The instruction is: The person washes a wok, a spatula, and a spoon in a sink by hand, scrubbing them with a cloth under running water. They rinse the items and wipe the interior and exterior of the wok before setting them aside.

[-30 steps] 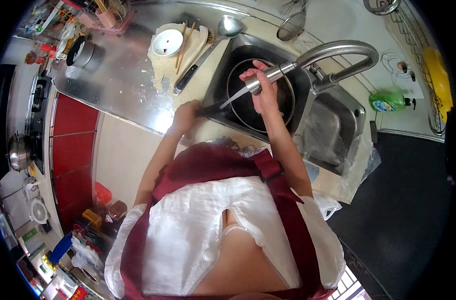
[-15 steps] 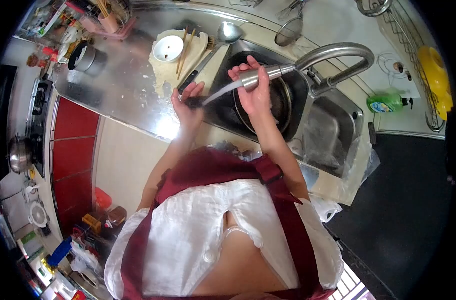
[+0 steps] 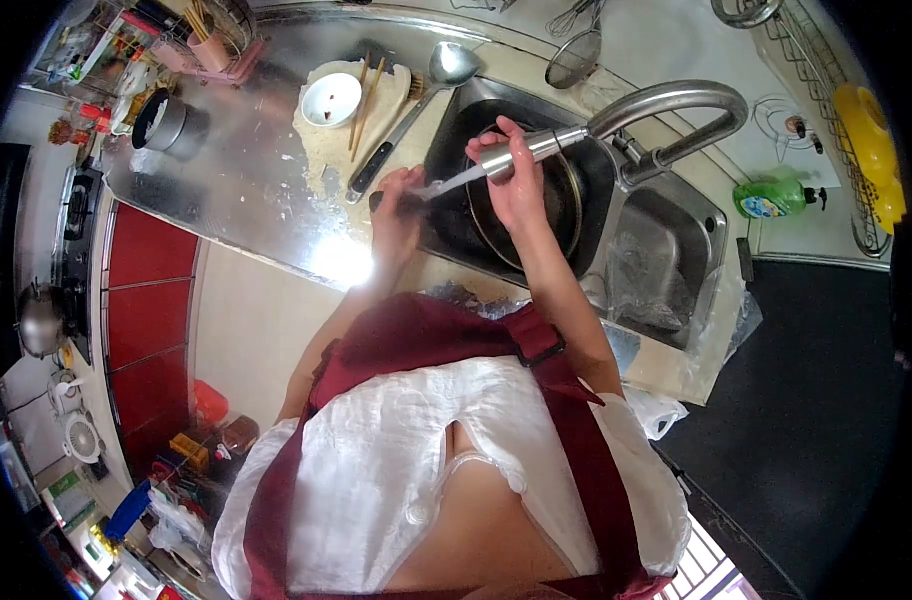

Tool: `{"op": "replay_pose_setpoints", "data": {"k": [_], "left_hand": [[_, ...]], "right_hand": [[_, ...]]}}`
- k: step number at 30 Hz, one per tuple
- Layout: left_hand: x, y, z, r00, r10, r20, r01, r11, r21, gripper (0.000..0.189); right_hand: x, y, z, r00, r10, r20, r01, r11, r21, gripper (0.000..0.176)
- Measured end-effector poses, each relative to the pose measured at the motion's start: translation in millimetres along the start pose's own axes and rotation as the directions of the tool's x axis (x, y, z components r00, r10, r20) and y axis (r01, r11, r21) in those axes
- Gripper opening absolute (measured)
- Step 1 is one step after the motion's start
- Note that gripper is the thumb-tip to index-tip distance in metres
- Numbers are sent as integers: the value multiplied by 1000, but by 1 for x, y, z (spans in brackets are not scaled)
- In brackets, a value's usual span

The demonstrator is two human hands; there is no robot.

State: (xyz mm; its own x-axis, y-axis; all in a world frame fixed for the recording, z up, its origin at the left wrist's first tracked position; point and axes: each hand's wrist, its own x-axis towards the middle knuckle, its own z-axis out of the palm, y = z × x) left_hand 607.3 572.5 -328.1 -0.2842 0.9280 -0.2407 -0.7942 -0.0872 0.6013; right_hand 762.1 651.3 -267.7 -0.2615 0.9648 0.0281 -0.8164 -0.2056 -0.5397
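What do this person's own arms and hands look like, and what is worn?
Both arms are bare up past the elbows. The left hand and right hand have no gloves; no watch or ring can be made out. A dark red apron with a black strap buckle lies over a white top.

spray head (image 3: 511,158): brushed metal, satin | dark handle (image 3: 384,201): matt black, wet | pan (image 3: 568,205): dark, matt | sink (image 3: 676,215): stainless steel, dull sheen | tabletop (image 3: 236,170): sheet metal, glossy, glare at near edge | ladle (image 3: 454,62): polished metal | chopsticks (image 3: 362,95): bare wood | small bowl (image 3: 331,98): white, glazed | bottle (image 3: 776,198): green glossy plastic | apron (image 3: 416,330): dark red cloth, matt
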Motion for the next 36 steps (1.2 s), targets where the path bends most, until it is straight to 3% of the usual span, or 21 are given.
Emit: {"op": "replay_pose_setpoints", "data": {"k": [4,6,10,12,17,20,23,25,26,28,30,32,35,36], "left_hand": [[-2,0,10,1000,-5,1,4,984,180,17],[-3,0,14,991,-36,-128,64,973,222,9],[10,-4,-10,995,-46,-93,65,975,214,6],[5,1,-8,981,-126,-146,157,960,231,5],[5,-2,-12,986,-98,-135,129,961,244,6],[6,0,-13,978,-118,-174,160,955,250,5],[7,-3,-18,980,-86,-178,125,967,220,6],[5,-1,-16,979,-89,-182,135,957,258,5],[6,0,-15,979,-89,-186,142,944,297,5],[3,3,-8,975,-83,-208,147,937,316,4],[4,1,-6,972,-74,-224,148,931,334,4],[6,-2,-8,991,-36,-126,79,932,353,2],[5,-3,-4,987,-7,-160,79,892,446,2],[4,-4,-5,988,-6,-157,75,894,442,2]], "right_hand": [[-1,-4,-11,999,-5,-38,-1,988,-158,32],[-1,-6,-15,998,-23,-56,7,960,-279,33],[0,-13,-37,997,-39,-60,11,913,-408,34],[2,-20,-48,996,-77,-40,42,832,-554,36],[2,-46,-63,997,-55,-48,7,725,-689,42],[3,-55,-75,1000,8,9,2,669,-743,52],[-2,-65,-81,997,-60,53,78,585,-807,63],[-7,-69,-99,988,-133,73,115,340,-934,70],[-6,-68,-114,989,-132,72,113,338,-934,70],[-15,-53,-171,990,-61,-126,-112,195,-974,70],[-20,-6,-304,978,129,-166,-195,256,-947,65],[-34,-5,-280,880,340,-330,-288,-170,-942,66],[-58,15,-260,915,308,-260,-175,-278,-945,53],[-63,21,-255,937,229,-265,-155,-408,-900,45]]}}
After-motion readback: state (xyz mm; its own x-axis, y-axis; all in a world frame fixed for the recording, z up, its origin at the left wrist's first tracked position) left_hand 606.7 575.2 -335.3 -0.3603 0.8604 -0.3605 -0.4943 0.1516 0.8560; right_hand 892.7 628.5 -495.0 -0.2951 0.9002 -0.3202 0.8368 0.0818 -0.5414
